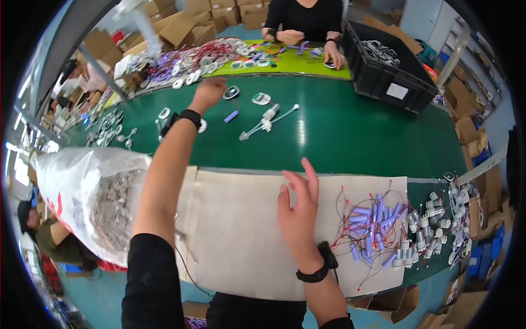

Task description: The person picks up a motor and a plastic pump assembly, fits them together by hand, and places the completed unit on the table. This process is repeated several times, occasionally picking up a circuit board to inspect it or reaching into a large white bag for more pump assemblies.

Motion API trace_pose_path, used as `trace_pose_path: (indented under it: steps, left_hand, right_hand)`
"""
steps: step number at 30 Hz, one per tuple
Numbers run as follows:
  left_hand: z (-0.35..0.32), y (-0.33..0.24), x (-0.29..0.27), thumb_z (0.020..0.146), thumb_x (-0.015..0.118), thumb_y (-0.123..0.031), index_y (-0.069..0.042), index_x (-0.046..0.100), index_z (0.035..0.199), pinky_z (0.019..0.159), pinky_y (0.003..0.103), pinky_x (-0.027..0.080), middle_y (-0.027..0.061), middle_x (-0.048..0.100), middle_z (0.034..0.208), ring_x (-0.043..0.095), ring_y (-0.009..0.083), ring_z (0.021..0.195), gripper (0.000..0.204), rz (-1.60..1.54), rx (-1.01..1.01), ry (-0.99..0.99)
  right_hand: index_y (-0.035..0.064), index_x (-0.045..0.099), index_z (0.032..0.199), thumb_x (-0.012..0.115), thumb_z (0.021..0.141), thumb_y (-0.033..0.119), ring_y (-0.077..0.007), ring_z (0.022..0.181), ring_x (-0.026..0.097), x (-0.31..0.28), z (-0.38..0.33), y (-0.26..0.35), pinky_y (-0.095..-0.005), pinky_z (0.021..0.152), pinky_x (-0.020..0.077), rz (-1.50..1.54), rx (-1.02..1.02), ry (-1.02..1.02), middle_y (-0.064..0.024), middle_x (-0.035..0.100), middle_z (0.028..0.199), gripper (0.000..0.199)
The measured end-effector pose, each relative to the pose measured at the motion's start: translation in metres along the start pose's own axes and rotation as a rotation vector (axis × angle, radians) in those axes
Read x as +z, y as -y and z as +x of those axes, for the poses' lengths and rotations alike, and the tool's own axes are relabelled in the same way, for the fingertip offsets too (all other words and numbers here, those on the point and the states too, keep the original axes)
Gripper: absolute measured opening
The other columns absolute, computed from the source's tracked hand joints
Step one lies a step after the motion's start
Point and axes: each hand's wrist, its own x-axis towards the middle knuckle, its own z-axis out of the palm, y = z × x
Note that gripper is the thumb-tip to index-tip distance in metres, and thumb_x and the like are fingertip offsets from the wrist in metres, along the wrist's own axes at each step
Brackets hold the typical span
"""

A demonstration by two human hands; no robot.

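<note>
My left hand (207,93) reaches far across the green conveyor belt (350,137), its fingers curled beside a small white oval part with a wire (231,92); whether it grips anything I cannot tell. A blue cylinder (230,116) lies just below that part. My right hand (298,205) rests flat and empty, fingers spread, on the pale cardboard sheet (235,230) in front of me. Both wrists wear black bands.
A heap of blue cylinders with red wires (372,225) and white parts (433,230) lies right of my right hand. A white plastic bag of small parts (93,197) stands at the left. A black crate (383,66) sits far right; another person's hands (290,37) work opposite.
</note>
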Motion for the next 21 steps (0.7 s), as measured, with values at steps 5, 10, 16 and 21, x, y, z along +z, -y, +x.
trace_pose_path:
  steps: [5, 10, 16, 21]
  left_hand:
    - [-0.107, 0.024, -0.089, 0.083, 0.063, -0.016, -0.009, 0.075, 0.102, 0.083, 0.044, 0.055, 0.0167, 0.072, 0.100, 0.068, 0.0353, 0.089, 0.023, 0.554, 0.071, 0.197]
    - [-0.202, 0.036, -0.123, 0.083, 0.066, -0.022, -0.012, 0.076, 0.100, 0.081, 0.046, 0.055, 0.0156, 0.072, 0.096, 0.068, 0.0367, 0.091, 0.022, 0.503, 0.049, 0.222]
    - [-0.335, 0.000, -0.141, 0.082, 0.069, -0.020, -0.007, 0.075, 0.097, 0.080, 0.044, 0.054, 0.0153, 0.071, 0.089, 0.067, 0.0350, 0.087, 0.021, 0.272, 0.028, 0.162]
    - [-0.410, 0.037, -0.136, 0.082, 0.069, -0.009, -0.004, 0.071, 0.101, 0.084, 0.043, 0.053, 0.0170, 0.067, 0.100, 0.065, 0.0357, 0.097, 0.021, 0.163, 0.164, -0.015]
  right_hand:
    - [0.0034, 0.063, 0.119, 0.057, 0.089, -0.004, -0.0194, 0.104, 0.061, 0.002, -0.017, 0.010, -0.0286, 0.090, 0.0499, -0.009, 0.042, 0.094, -0.0130, 0.044, 0.146, 0.032]
    - [0.0004, 0.063, 0.119, 0.057, 0.093, -0.002, -0.0175, 0.108, 0.061, 0.002, -0.017, 0.014, -0.0274, 0.092, 0.0487, 0.075, 0.000, 0.203, -0.0127, 0.050, 0.141, 0.027]
    - [-0.0027, 0.063, 0.119, 0.058, 0.096, 0.000, -0.0176, 0.105, 0.063, -0.049, -0.016, 0.070, -0.0288, 0.095, 0.0484, 0.217, 0.179, 0.252, -0.0126, 0.063, 0.125, 0.023]
    - [-0.0017, 0.065, 0.116, 0.059, 0.096, 0.002, -0.0137, 0.102, 0.062, -0.083, -0.035, 0.080, -0.0262, 0.089, 0.0497, -0.112, 0.067, 0.366, -0.0091, 0.064, 0.121, 0.022]
